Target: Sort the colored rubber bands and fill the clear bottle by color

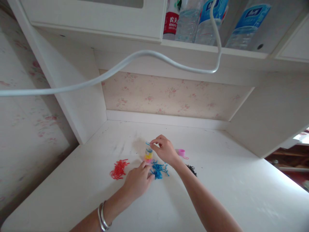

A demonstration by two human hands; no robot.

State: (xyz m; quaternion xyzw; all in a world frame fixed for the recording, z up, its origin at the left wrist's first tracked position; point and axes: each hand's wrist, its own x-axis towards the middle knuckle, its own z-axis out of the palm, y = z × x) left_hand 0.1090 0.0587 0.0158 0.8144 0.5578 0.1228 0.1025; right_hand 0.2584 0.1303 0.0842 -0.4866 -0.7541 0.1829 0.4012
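Observation:
My right hand (164, 149) pinches a small blue rubber band (147, 143) just above a small clear container (148, 155) that holds coloured bands. My left hand (138, 181) rests on the white desk (217, 193) with its fingertips curled at the base of the container and at the edge of a pile of blue bands (158, 170). A pile of red bands (119, 169) lies to the left. A pink lid (181, 152) sits right of my right hand. A few black bands (191, 169) show behind my right forearm.
A white cable (135, 56) hangs across the alcove above the desk. Water bottles (200, 21) stand on the shelf overhead. White side panels close in the desk left and right, with floral wallpaper at the back.

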